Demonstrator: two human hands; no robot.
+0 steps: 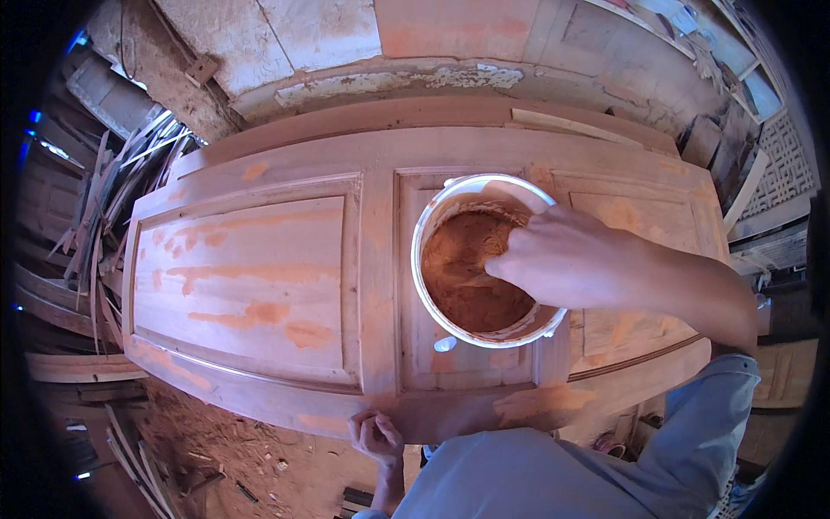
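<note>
A white round bucket [418,275] of reddish-brown paste [467,246] stands on the middle of a panelled wooden door [378,303]. My right hand [562,251] reaches over the bucket's right rim, its fingers closed low over the paste. Whatever those fingers grip is hidden behind the knuckles. At the door's near edge, my left hand [378,435] rests with its fingers curled in, and nothing shows in it. Orange-brown smears [259,272] mark the left panel, with more patches on the frame and the right panel.
A pale wooden strip [575,127] lies along the door's far side, below a worn wall [450,78]. Piled offcuts [104,216] stand at the left. More boards [748,190] lean at the right. Debris covers the reddish floor [268,471] below the near edge.
</note>
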